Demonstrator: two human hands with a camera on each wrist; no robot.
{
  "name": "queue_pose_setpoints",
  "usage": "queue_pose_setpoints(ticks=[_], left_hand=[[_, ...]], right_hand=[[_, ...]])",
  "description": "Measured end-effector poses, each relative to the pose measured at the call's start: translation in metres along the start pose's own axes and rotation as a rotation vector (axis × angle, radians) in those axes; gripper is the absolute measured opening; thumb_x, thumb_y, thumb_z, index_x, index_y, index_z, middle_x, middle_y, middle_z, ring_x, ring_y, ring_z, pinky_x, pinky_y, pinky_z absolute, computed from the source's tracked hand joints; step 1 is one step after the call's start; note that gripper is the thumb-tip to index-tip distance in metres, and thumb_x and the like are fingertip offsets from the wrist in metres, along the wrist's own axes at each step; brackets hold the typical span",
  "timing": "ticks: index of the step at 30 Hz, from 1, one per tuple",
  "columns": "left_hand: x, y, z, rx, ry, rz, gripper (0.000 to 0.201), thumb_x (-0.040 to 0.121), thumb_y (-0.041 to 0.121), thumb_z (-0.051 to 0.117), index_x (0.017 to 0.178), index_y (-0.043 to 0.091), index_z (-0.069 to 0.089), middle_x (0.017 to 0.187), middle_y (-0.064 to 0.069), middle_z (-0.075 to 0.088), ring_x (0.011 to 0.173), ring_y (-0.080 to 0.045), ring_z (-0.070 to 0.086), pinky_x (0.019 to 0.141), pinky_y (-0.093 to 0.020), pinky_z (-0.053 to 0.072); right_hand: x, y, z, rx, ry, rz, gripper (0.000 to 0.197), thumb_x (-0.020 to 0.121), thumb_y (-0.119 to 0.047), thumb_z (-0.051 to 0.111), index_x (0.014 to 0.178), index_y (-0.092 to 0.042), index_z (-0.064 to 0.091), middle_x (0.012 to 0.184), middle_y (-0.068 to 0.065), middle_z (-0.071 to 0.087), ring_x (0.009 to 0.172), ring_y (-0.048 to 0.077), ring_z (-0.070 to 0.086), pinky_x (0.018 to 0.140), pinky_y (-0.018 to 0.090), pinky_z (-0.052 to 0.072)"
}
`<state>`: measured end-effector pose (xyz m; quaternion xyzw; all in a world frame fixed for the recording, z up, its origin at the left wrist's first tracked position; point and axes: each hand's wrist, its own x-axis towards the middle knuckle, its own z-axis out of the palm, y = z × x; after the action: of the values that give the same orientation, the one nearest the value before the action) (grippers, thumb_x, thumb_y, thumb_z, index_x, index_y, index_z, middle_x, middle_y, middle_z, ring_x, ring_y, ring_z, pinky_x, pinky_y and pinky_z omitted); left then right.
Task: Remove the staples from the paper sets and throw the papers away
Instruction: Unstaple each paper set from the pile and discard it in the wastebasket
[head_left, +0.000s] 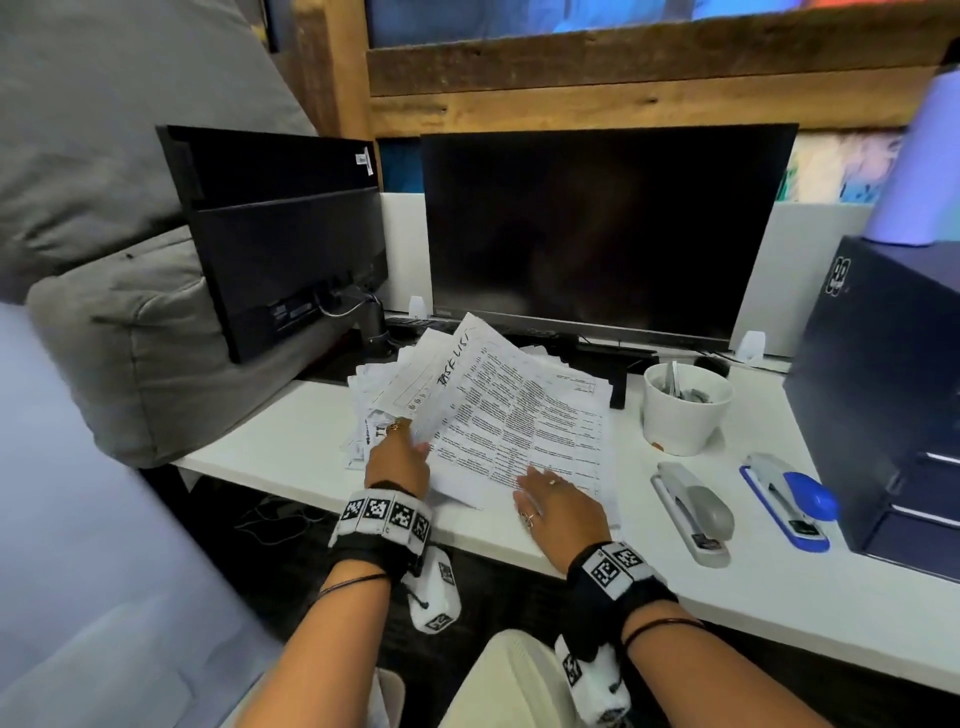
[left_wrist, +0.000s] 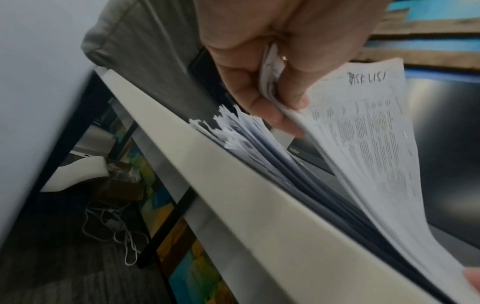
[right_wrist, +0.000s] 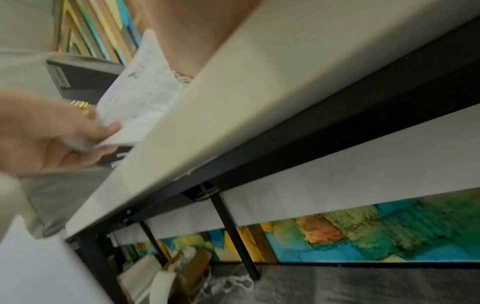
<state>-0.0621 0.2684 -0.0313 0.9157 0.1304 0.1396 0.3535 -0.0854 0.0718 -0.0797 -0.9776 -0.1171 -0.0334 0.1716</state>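
A messy stack of printed papers (head_left: 524, 421) lies on the white desk (head_left: 291, 441) in front of the monitor. My left hand (head_left: 400, 452) pinches a paper set (head_left: 457, 374) headed with handwriting and lifts its left side off the stack; in the left wrist view the thumb and fingers (left_wrist: 293, 94) clamp the sheets (left_wrist: 363, 144). My right hand (head_left: 556, 499) lies flat on the stack's near right corner with straight fingers. The right wrist view shows mostly the desk edge (right_wrist: 233, 115), plus the left hand (right_wrist: 64, 139) on the lifted paper set (right_wrist: 140, 105). No staple is discernible.
A white cup (head_left: 685, 410) with small metal bits stands right of the papers. A grey stapler (head_left: 696, 514) and a blue stapler (head_left: 789, 499) lie near the front right. A dark box (head_left: 883, 405) fills the right edge. Two monitors (head_left: 602, 234) stand behind. A grey cushion (head_left: 130, 332) is at left.
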Motion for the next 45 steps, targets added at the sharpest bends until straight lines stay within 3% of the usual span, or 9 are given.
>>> queue_pose_setpoints(ticks=[7,11,17,23,28,31,33,40,45], left_hand=[[-0.032,-0.050,-0.018,-0.181,0.093,-0.049,0.034,0.093,0.009,0.051,0.125,0.002,0.047,0.120,-0.023,0.058,0.112,-0.038,0.053,0.093,-0.040,0.042],[-0.039,-0.066,-0.022,-0.229,0.071,0.002,0.033,0.091,0.006,0.053,0.123,-0.002,0.049,0.118,-0.023,0.059,0.111,-0.038,0.054,0.093,-0.038,0.042],[-0.045,-0.072,-0.020,-0.099,0.065,0.076,0.047,0.089,0.019,0.058,0.132,0.014,0.039,0.127,-0.013,0.055,0.110,-0.031,0.055,0.095,-0.035,0.043],[-0.048,-0.034,-0.018,0.267,0.250,0.537,0.098,0.070,0.041,0.074,0.142,0.030,0.009,0.151,-0.018,0.020,0.139,-0.039,0.019,0.112,-0.047,0.014],[-0.047,0.016,-0.013,0.624,0.077,0.674,0.046,0.091,0.052,0.038,0.130,0.028,0.047,0.145,0.000,0.037,0.141,-0.026,0.020,0.109,-0.053,-0.009],[-0.050,0.026,-0.005,0.629,-0.121,0.669,0.035,0.100,0.040,0.027,0.117,0.020,0.050,0.117,-0.001,0.061,0.109,-0.022,0.057,0.108,-0.041,0.026],[-0.053,0.029,-0.002,0.559,-0.139,0.691,0.033,0.101,0.038,0.026,0.113,0.016,0.048,0.107,-0.004,0.064,0.093,-0.024,0.062,0.080,-0.031,0.046],[-0.067,0.039,-0.005,0.589,-0.068,0.765,0.034,0.101,0.039,0.023,0.107,0.016,0.048,0.090,-0.003,0.064,0.078,-0.024,0.061,0.060,-0.027,0.040],[-0.080,0.049,-0.007,0.681,-0.060,0.839,0.037,0.101,0.040,0.022,0.112,0.017,0.048,0.095,-0.003,0.064,0.081,-0.024,0.062,0.059,-0.027,0.037]], right_hand=[[0.021,0.020,-0.046,0.253,0.451,0.156,0.054,0.094,-0.026,0.053,0.144,-0.014,0.033,0.155,0.008,0.021,0.142,0.025,0.018,0.117,0.038,0.020],[0.026,0.044,-0.063,0.378,0.380,0.253,0.064,0.087,-0.035,0.063,0.142,-0.015,0.035,0.144,0.013,0.040,0.133,0.030,0.033,0.111,0.042,0.029],[0.004,0.046,-0.056,0.567,0.348,0.248,0.024,0.091,-0.017,0.059,0.111,-0.004,0.054,0.109,0.013,0.061,0.098,0.026,0.055,0.077,0.024,0.036],[-0.016,0.038,-0.046,0.620,0.429,0.042,0.015,0.088,-0.003,0.059,0.088,-0.017,0.053,0.092,0.004,0.066,0.086,0.018,0.061,0.069,0.020,0.042],[-0.026,0.028,-0.064,0.608,0.259,-0.126,0.032,0.085,0.001,0.063,0.078,-0.028,0.050,0.085,0.000,0.064,0.079,0.005,0.059,0.066,0.013,0.043],[-0.024,0.038,-0.077,0.536,0.176,-0.109,0.023,0.083,-0.009,0.069,0.078,-0.026,0.054,0.082,-0.003,0.062,0.080,0.014,0.057,0.069,0.023,0.043],[-0.026,0.046,-0.084,0.515,0.111,-0.059,0.015,0.080,-0.019,0.072,0.084,-0.021,0.058,0.087,0.000,0.063,0.086,0.019,0.057,0.075,0.029,0.045],[-0.033,0.088,-0.103,0.074,0.319,0.362,0.056,0.083,-0.060,0.054,0.104,-0.009,0.060,0.105,0.009,0.061,0.098,0.026,0.056,0.085,0.037,0.047],[-0.037,0.102,-0.101,0.021,0.023,0.570,0.046,0.086,-0.053,0.054,0.101,-0.009,0.056,0.098,0.011,0.061,0.083,0.027,0.052,0.072,0.030,0.040]])
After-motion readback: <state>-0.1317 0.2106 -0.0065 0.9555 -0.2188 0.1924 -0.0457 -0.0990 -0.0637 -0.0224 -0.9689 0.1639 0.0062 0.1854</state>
